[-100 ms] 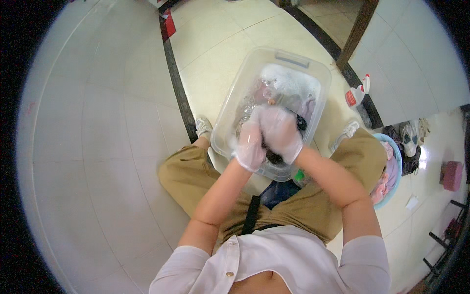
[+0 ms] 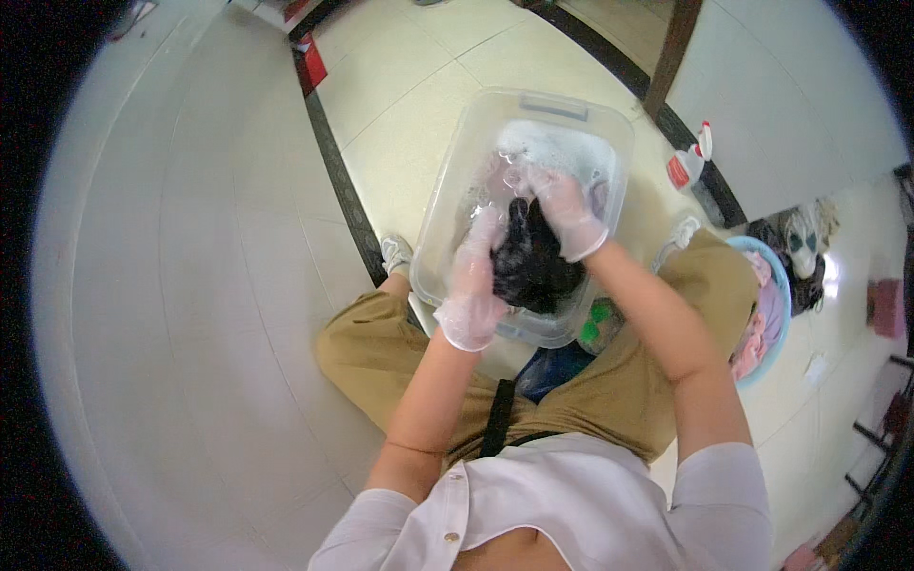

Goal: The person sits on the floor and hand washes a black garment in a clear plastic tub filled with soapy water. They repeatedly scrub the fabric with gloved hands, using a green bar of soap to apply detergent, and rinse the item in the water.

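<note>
A wet black cloth [image 2: 535, 262] lies bunched in a clear plastic tub [image 2: 430, 249] of soapy water, between my hands. Along the cloth's left side, my left hand [image 2: 474, 271], in a thin see-through glove, grips its edge. My right hand [image 2: 569, 214], gloved the same way, holds the cloth at its upper right, fingers bent down near the suds. White foam [image 2: 562, 147] covers the far end of the water. Pale purplish cloth [image 2: 598, 195] shows partly under the water at the right. Some fingertips are hidden by cloth and foam.
The tub stands on the tiled floor between my feet. To the right are a white spray bottle [image 2: 687, 162] with a red label, a blue basin [image 2: 783, 305] of pink clothes, and several shoes [image 2: 803, 249]. A green-and-clear object [image 2: 595, 326] sits by the tub's near corner.
My hands have parted from their close, blurred clasp. The right moved up and away, the left slightly down and left, and more of the black cloth now shows between them.
</note>
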Demonstrator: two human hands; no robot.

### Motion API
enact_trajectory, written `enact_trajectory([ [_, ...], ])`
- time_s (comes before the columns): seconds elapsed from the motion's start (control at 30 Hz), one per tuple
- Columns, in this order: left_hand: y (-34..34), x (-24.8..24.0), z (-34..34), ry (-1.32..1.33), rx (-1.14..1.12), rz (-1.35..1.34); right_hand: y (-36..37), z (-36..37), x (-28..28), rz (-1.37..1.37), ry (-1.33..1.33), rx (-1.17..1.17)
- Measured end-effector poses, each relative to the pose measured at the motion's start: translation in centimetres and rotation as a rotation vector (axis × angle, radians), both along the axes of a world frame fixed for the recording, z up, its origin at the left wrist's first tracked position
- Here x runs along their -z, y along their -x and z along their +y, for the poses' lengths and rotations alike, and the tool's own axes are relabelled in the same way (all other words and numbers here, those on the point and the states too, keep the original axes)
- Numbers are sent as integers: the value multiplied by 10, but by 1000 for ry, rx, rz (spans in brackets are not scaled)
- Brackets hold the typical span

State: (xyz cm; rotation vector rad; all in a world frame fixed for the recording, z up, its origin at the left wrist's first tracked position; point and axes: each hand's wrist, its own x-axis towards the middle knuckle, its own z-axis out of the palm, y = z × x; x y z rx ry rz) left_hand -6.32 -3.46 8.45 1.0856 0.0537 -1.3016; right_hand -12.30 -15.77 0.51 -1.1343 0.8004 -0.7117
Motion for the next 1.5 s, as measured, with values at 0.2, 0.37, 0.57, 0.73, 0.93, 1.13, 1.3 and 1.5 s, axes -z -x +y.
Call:
enact_trajectory([
  [0.2, -21, 16, 21, -212, 541, -610, -1, -7, -2, -168, 8, -315],
  [0.37, -42, 7, 35, 74, 107, -449, 27, -1, -35, -15, 326, -827],
  [0.57, -55, -10, 45, 402, -56, -214, 31, 0, -18, 84, 320, -776],
  [0.73, -44, 3, 43, 366, -105, -157, 39, -8, -42, -342, -296, -580],
  [0.93, -28, 26, 10, 299, 7, 261, 23, 21, -34, -218, 427, -55],
  [1.13, -1, 62, 18, 373, 155, -204, 20, 51, -46, 447, 1279, -175],
  [1.3, 10, 30, 9, 144, 198, -342, 9, 48, -26, 281, 1096, 115],
  [1.5, 11, 9, 12, 198, 60, -24, 18, 19, 2, 430, 1003, -144],
])
